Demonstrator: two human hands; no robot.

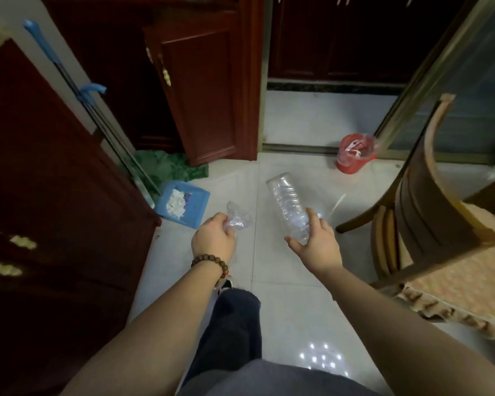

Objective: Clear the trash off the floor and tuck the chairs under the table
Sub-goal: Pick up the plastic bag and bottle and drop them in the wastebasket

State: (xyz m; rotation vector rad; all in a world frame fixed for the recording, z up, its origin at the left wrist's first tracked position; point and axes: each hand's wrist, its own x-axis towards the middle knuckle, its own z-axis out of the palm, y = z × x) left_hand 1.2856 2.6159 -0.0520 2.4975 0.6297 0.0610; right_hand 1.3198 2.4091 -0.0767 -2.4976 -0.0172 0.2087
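A blue dustpan (187, 202) holding white scraps sits on the tiled floor (292, 295) beside a dark wooden cabinet (55, 195). Just right of it, the left hand (213, 241) is clenched around a crumpled piece of clear plastic (239, 218), and the right hand (316, 242) has its fingers wrapped on the neck end of a clear plastic bottle (286, 200) held above the floor. Farther right, a red bin (353, 152) stands near the doorway, and a wooden chair (429, 212) stands at the edge.

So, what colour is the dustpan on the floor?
Light blue; the dustpan shows in the head view, with white scraps inside.
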